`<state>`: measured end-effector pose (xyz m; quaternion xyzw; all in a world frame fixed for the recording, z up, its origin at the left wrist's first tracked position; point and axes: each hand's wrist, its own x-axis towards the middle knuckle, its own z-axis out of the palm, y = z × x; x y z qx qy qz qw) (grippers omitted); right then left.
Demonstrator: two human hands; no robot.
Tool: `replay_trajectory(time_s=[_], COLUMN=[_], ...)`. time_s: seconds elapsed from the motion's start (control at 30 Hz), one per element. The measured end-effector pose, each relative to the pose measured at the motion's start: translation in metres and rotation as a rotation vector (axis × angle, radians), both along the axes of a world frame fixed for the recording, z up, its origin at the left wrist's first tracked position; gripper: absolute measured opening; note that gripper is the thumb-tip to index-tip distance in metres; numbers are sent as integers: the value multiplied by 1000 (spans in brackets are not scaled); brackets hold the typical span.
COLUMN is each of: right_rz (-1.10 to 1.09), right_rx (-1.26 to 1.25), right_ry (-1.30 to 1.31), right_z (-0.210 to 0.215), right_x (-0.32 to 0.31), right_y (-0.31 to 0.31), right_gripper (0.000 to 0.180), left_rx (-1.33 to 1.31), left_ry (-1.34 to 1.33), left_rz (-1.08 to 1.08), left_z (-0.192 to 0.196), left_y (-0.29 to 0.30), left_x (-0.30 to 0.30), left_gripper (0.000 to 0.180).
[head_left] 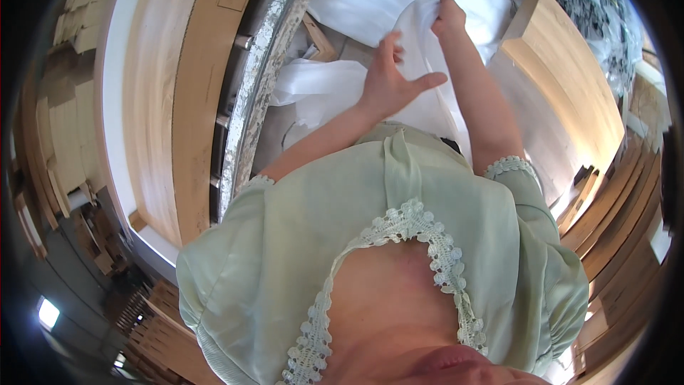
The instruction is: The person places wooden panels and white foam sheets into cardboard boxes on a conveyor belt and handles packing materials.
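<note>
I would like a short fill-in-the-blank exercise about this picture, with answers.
The right hand grips a sheet whose colour is ____.
The left hand is not closed but ____.
The lace-trimmed blouse is pale ____.
The speckled rail runs along the person's ____ side.

Missing words: white; open; green; left.

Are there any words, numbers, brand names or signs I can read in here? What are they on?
No words, numbers or signs can be read clearly.
Brown cardboard on the left: faint printed marks near its top, too small and blurred to read.
White sheet in the right hand: no writing that I can see.
Pale green top: no writing, just lacy trim.
</note>
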<state>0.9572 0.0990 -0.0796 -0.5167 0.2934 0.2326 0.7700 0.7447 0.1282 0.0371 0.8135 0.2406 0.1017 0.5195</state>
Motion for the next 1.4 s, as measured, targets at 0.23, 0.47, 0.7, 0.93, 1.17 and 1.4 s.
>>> replay_trajectory(time_s=[0.23,0.47,0.7,0.93,1.17,1.4], right_rz=[79,1094,1278,1191,1277,1471], right_rx=[162,230,-98,-319,-370,45], right_ry=[-63,-378,-1093,-1315,-1303,-705], right_z=[43,108,132,108,108,128], right_x=[32,26,-55,-59,-60,-46], right_y=[56,-11,-98,-77,-55,-37], right_gripper=[30,52,25,19,15,24], left_rx=[79,-931,-851,-1046,-1098,-866], left_ry=[305,16,163,36,-43,-29], left_rz=[82,420,384,498,412,215], left_z=[-62,-16,-25,12,36,42], left_y=[-24,24,46,18,11,42], left_x=[47,63,74,65,42,12], left_gripper=[73,25,26,55,72,52])
